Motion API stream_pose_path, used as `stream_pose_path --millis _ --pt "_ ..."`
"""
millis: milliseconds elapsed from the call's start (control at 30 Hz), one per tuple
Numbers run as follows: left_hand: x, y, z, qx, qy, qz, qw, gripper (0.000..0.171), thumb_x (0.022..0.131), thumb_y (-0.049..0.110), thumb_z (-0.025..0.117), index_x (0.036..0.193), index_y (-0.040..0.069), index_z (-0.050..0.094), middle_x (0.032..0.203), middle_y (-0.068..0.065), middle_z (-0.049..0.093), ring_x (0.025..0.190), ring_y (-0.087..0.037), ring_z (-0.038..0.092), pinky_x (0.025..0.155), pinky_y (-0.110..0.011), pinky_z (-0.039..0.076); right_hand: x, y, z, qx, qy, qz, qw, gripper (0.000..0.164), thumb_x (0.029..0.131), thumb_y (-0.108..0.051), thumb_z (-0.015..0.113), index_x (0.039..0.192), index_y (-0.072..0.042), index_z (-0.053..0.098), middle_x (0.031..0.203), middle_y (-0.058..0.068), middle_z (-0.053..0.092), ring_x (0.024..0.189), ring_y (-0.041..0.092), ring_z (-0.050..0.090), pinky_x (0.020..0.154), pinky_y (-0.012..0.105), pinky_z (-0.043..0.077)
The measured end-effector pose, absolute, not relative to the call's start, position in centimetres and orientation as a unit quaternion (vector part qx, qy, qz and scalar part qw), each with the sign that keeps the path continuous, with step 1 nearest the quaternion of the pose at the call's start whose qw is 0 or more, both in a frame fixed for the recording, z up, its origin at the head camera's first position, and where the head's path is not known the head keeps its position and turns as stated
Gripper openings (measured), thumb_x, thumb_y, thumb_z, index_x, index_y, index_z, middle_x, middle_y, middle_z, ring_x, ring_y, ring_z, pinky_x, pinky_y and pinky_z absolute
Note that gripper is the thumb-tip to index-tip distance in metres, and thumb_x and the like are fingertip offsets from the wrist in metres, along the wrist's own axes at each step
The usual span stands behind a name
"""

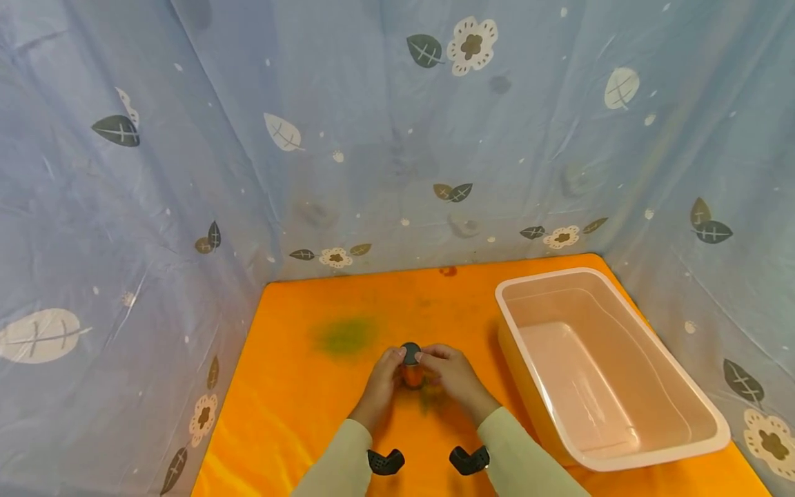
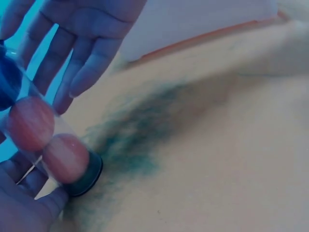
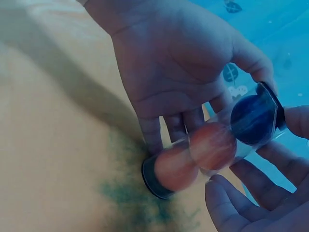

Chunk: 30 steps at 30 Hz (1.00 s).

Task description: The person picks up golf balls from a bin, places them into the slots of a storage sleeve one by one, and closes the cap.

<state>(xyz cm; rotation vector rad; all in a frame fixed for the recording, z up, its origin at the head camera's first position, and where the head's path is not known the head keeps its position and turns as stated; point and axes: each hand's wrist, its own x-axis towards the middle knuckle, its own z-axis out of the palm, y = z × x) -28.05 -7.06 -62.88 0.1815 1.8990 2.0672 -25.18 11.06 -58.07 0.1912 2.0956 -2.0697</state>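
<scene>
A clear tube [image 1: 413, 376] with dark end caps stands near-upright on the orange cloth, between my two hands. Three balls are stacked inside: two reddish ones, the upper of them the red ball [image 3: 212, 146], and a dark blue ball [image 3: 252, 119] under the top cap [image 1: 411, 353]. My left hand [image 1: 379, 386] holds the tube from the left, its thumb at the top cap. From the other side my right hand [image 1: 458, 378] holds it, the thumb also on the cap and the fingers behind the tube.
A pale pink plastic tub [image 1: 528, 359] stands on the right side of the orange cloth [image 1: 298, 414]. Green stains [image 1: 348, 336] mark the cloth. Blue curtains [image 1: 373, 138] with leaves and flowers hang round the back and both sides.
</scene>
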Motion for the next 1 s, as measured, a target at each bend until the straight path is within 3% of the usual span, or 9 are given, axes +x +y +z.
stream_pose_path --millis 167,300,433,700,867,1000 --pt "-28.4 -7.0 -62.4 0.067 0.674 0.719 0.16 0.042 0.116 0.046 0.05 0.119 0.005 0.057 0.116 -0.011 0.059 0.113 -0.041 0.056 0.102 -0.049 0.042 -25.7 11.1 -57.9 0.069 0.703 -0.701 0.096 0.028 0.107 -0.029 0.073 0.113 -0.002 0.076 0.111 0.008 0.072 0.11 0.037 0.064 0.096 0.058 0.054" --pt "-28.7 -7.7 -62.7 0.071 0.683 0.706 0.172 0.048 0.116 0.049 0.049 0.127 0.003 0.057 0.123 -0.01 0.059 0.12 -0.038 0.059 0.108 -0.051 0.043 -25.9 10.7 -58.1 0.065 0.707 -0.697 0.095 0.029 0.108 -0.028 0.071 0.116 0.0 0.075 0.11 0.01 0.072 0.105 0.036 0.065 0.092 0.054 0.055" --pt "-29.1 -8.0 -62.4 0.066 0.686 0.701 0.183 0.055 0.115 0.052 0.05 0.133 0.0 0.061 0.131 -0.012 0.061 0.129 -0.038 0.06 0.114 -0.054 0.042 -26.0 10.5 -58.1 0.061 0.702 -0.704 0.089 0.032 0.109 -0.028 0.07 0.12 0.001 0.075 0.114 0.01 0.073 0.111 0.039 0.067 0.097 0.055 0.055" --pt "-28.8 -7.9 -60.8 0.04 0.735 0.656 0.165 0.064 0.111 0.056 0.058 0.137 -0.001 0.068 0.144 -0.015 0.064 0.138 -0.038 0.058 0.114 -0.058 0.044 -26.5 11.5 -57.6 0.05 0.752 -0.652 0.079 0.031 0.11 -0.03 0.069 0.121 -0.002 0.076 0.116 0.007 0.074 0.112 0.039 0.07 0.1 0.057 0.054" --pt "-28.5 -7.6 -60.1 0.032 0.767 0.626 0.14 0.064 0.109 0.06 0.059 0.136 0.003 0.071 0.141 -0.012 0.067 0.134 -0.037 0.06 0.11 -0.059 0.047 -26.3 12.3 -57.2 0.046 0.75 -0.654 0.088 0.029 0.11 -0.03 0.069 0.121 -0.004 0.076 0.116 0.007 0.074 0.113 0.041 0.069 0.102 0.061 0.051" --pt "-27.7 -7.5 -59.4 0.02 0.798 0.591 0.12 0.064 0.108 0.062 0.06 0.14 0.006 0.068 0.139 -0.01 0.067 0.132 -0.036 0.06 0.109 -0.061 0.047 -25.5 12.6 -56.9 0.025 0.769 -0.634 0.079 0.026 0.11 -0.03 0.069 0.122 -0.007 0.076 0.119 0.008 0.074 0.11 0.038 0.068 0.095 0.054 0.055"
